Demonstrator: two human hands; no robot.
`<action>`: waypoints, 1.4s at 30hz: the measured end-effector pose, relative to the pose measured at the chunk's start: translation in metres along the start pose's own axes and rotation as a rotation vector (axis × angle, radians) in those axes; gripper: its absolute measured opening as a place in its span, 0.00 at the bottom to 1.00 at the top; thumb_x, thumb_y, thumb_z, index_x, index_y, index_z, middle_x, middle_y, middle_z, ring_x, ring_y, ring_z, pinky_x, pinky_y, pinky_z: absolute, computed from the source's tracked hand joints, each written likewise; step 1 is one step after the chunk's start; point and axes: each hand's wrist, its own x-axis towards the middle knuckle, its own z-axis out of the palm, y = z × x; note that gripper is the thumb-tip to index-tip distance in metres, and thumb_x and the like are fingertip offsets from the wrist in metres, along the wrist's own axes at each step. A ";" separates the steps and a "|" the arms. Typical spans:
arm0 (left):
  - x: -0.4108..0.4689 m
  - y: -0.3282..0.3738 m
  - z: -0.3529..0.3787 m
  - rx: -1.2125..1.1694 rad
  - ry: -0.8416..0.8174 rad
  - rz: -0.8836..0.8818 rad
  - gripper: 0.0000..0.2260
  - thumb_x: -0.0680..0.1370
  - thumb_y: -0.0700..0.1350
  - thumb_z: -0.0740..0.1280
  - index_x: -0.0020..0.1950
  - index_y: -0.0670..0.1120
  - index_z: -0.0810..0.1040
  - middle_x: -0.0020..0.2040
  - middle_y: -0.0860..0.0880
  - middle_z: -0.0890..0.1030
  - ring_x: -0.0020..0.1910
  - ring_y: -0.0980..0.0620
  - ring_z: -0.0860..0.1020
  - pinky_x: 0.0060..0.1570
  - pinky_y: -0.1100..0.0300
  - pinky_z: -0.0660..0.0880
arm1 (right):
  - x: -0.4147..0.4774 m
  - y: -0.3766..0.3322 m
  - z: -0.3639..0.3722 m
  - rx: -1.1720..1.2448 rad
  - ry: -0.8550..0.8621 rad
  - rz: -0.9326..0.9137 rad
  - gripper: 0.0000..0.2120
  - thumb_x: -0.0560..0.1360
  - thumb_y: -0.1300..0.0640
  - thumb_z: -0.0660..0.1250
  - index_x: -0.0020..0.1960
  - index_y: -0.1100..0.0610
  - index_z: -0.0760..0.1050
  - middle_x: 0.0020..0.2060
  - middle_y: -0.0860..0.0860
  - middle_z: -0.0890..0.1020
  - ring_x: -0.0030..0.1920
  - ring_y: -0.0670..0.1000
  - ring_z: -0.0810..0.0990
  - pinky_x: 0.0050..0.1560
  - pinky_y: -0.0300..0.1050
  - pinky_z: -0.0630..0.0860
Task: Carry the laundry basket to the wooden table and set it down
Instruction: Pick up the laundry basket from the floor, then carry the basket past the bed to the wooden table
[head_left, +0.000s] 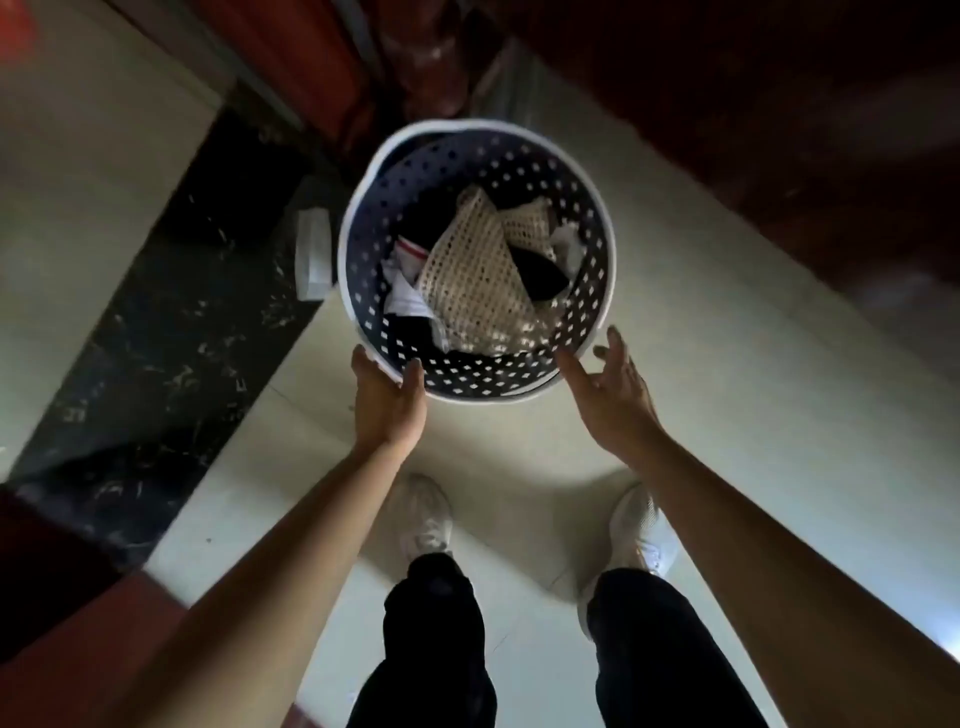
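Pale floor tiles fill most of the dim room, with a black speckled strip running along one side and dark red wood at the far edge. On the floor stands the laundry basket, round, dark blue inside with little holes all over and a white rim. It holds a heap of clothes, with a tan net-like cloth on top. A person is bending over it, and white shoes and black trousers show below. The wooden worktop where the basket must go may be the dark red wood at the top, but the picture is too dark and blurry to be sure. The step in hand looks like the very start: taking hold of the basket so it can be lifted. The left hand is already on the near rim, its thumb hooked over the inside and its fingers curled round the outside. The right hand is wide open with its fingers spread; one fingertip is at the rim or just beside it, and it holds nothing. Next, the right hand needs to close on the rim too, so both hands can lift the basket level and no clothes tip out.
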 end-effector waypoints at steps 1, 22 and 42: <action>0.006 -0.002 0.006 -0.017 0.009 -0.003 0.28 0.81 0.45 0.66 0.76 0.35 0.60 0.72 0.35 0.74 0.68 0.35 0.75 0.65 0.47 0.72 | 0.011 0.002 0.007 0.037 0.015 0.019 0.40 0.81 0.38 0.62 0.84 0.56 0.53 0.79 0.57 0.69 0.72 0.59 0.76 0.70 0.51 0.69; -0.256 0.063 -0.202 -0.169 0.005 -0.128 0.21 0.78 0.39 0.66 0.71 0.40 0.69 0.67 0.39 0.78 0.65 0.38 0.77 0.62 0.49 0.73 | -0.279 -0.079 -0.133 0.295 -0.110 0.076 0.17 0.75 0.59 0.67 0.63 0.50 0.79 0.51 0.54 0.89 0.48 0.55 0.90 0.49 0.55 0.88; -0.494 0.219 -0.388 -0.266 -0.112 0.523 0.21 0.76 0.34 0.61 0.66 0.48 0.78 0.58 0.42 0.83 0.57 0.40 0.81 0.57 0.44 0.78 | -0.622 -0.125 -0.267 0.644 0.443 -0.177 0.19 0.78 0.56 0.69 0.66 0.40 0.79 0.50 0.43 0.87 0.51 0.47 0.85 0.50 0.46 0.79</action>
